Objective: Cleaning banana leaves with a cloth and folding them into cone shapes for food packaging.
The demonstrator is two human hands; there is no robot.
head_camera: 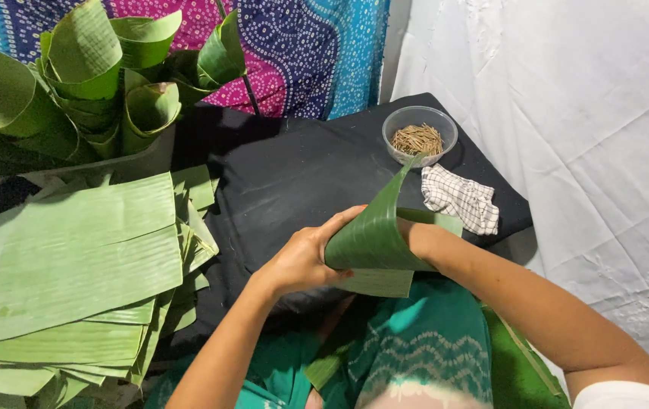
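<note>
Now left hand (pixel 301 261) clamped on curled leaf (pixel 373 235) over lap; right hand (pixel 415 236) mostly hidden behind it, grip unclear. Risk, I judge: loose hold, curl springs open; tight fold, leaf splits. Bowl of sticks (pixel 419 136) well apart.

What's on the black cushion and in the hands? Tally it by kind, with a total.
Rolled leaf held in left hand and right hand: 1
Clear bowl of thin sticks: 1
Checked cloth: 1
Total: 3, with the black cushion left out.
</note>
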